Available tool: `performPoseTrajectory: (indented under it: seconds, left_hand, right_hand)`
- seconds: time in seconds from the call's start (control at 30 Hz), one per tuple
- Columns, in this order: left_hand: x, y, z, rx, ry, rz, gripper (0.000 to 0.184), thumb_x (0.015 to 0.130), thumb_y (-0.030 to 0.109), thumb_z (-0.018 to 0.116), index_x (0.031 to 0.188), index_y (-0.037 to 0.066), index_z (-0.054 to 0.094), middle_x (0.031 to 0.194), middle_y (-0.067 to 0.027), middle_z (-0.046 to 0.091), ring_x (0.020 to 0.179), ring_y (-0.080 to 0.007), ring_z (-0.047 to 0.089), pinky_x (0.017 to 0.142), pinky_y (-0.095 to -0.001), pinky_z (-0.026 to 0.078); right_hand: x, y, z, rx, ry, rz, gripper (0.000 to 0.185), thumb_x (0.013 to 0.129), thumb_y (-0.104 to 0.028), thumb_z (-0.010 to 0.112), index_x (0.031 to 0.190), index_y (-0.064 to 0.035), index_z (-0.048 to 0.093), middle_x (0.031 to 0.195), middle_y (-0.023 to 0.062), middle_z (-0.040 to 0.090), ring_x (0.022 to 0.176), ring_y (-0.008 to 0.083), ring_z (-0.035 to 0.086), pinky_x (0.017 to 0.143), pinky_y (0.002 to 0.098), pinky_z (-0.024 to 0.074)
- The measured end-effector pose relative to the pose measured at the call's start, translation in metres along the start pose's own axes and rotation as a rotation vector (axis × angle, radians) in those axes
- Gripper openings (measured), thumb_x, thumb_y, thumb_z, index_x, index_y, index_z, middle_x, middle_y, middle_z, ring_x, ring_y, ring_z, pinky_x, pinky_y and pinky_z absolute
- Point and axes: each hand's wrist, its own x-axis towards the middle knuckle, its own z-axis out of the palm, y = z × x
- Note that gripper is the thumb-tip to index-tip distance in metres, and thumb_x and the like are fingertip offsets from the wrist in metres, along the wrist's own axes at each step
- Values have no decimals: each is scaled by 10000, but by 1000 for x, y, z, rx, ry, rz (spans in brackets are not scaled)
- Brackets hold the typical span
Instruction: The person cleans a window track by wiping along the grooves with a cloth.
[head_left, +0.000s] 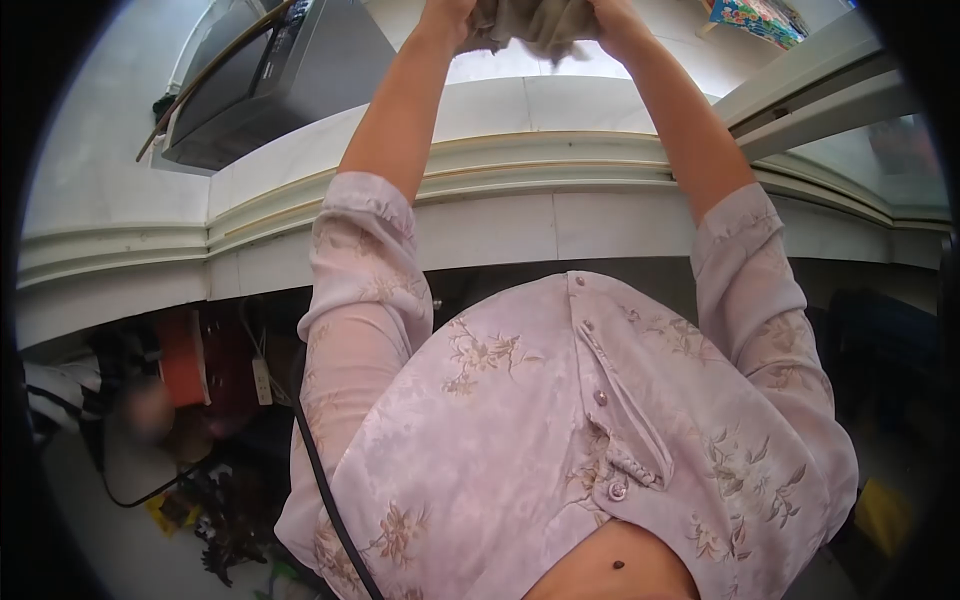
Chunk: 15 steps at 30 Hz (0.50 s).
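A crumpled grey-brown cloth hangs between my two hands at the top edge of the view, its lower edge blurred. My left hand grips its left side, and my right hand grips its right side. Both hands are partly cut off by the frame, so most of the fingers are hidden. My arms stretch forward over a sill with window tracks, and the cloth is beyond it.
A dark grey boxy appliance stands at the upper left, with a thin stick beside it. A sliding window frame juts in at the right. Colourful floral fabric lies farther back. Below left are a red box and cables.
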Motion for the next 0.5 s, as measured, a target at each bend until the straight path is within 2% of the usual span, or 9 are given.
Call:
performPoseTrajectory:
  seconds: [0.07, 0.1, 0.13, 0.2, 0.23, 0.3, 0.43, 0.47, 0.5]
  left_hand:
    - [-20, 1, 18, -148, -137, -81, 227, 877, 239, 432, 1023, 80, 501, 911, -92, 573, 758, -195, 582, 614, -347, 506]
    - [-25, -8, 24, -186, -252, -119, 249, 879, 242, 431, 1051, 78, 504, 936, -94, 571, 789, -193, 579, 663, -325, 503]
    - [-34, -17, 36, 83, -342, 95, 325, 868, 210, 454, 1141, 35, 463, 982, -94, 562, 891, -193, 559, 776, -293, 459]
    - [-49, -33, 41, 1001, -98, 957, 406, 838, 138, 493, 1202, -17, 405, 1019, -109, 549, 949, -202, 535, 833, -284, 412]
    - [-47, -41, 40, 996, -105, 957, 406, 838, 138, 493, 1202, -17, 405, 1019, -109, 549, 949, -202, 535, 833, -284, 412]
    - [-39, -52, 40, 367, -258, 608, 407, 803, 66, 518, 1169, -50, 385, 1011, -154, 539, 910, -235, 546, 778, -318, 437]
    - [-44, -49, 73, 411, 40, 402, 302, 806, 42, 498, 1066, -20, 357, 880, -160, 556, 712, -228, 584, 591, -307, 476]
    - [-46, -62, 91, 373, 17, 660, 220, 812, 34, 478, 1022, 21, 412, 819, -114, 565, 628, -200, 577, 513, -280, 471]
    - [-42, -82, 95, 545, -40, 616, 201, 780, 163, 507, 956, 129, 599, 844, -108, 623, 708, -303, 592, 695, -344, 462]
  right_hand:
    - [-6, -2, -2, -60, -156, 47, 348, 883, -324, 411, 901, 4, 524, 779, 116, 591, 656, 204, 582, 601, 323, 490]
    - [-14, -4, 8, 225, -273, 154, 405, 880, -380, 387, 916, 0, 523, 819, 114, 590, 730, 207, 581, 674, 330, 478]
    - [-25, -11, 16, 513, -389, 254, 463, 877, -436, 364, 931, -4, 522, 858, 111, 590, 804, 210, 580, 748, 338, 465]
    - [-50, -20, 12, 488, -455, 215, 499, 872, -456, 359, 966, 9, 510, 878, 91, 591, 836, 200, 575, 803, 334, 443]
    - [-69, -28, 11, 452, -525, 183, 537, 866, -477, 353, 1001, 22, 499, 897, 72, 592, 869, 191, 570, 858, 330, 421]
    - [-119, -48, 11, -78, -92, -27, 237, 847, -243, 486, 1001, -86, 577, 1063, 75, 574, 1156, 206, 408, 984, 387, 259]
    - [-179, -27, -25, -369, 247, -310, 305, 903, -231, 398, 1048, -2, 538, 1064, 99, 567, 1003, 183, 524, 861, 278, 398]
    - [-191, -17, -31, -380, 282, -360, 237, 887, -181, 428, 974, -3, 559, 1001, 81, 586, 915, 154, 549, 797, 256, 415]
    - [-204, -6, -37, -389, 318, -402, 178, 872, -131, 457, 901, -5, 579, 938, 62, 605, 826, 124, 574, 734, 235, 432]
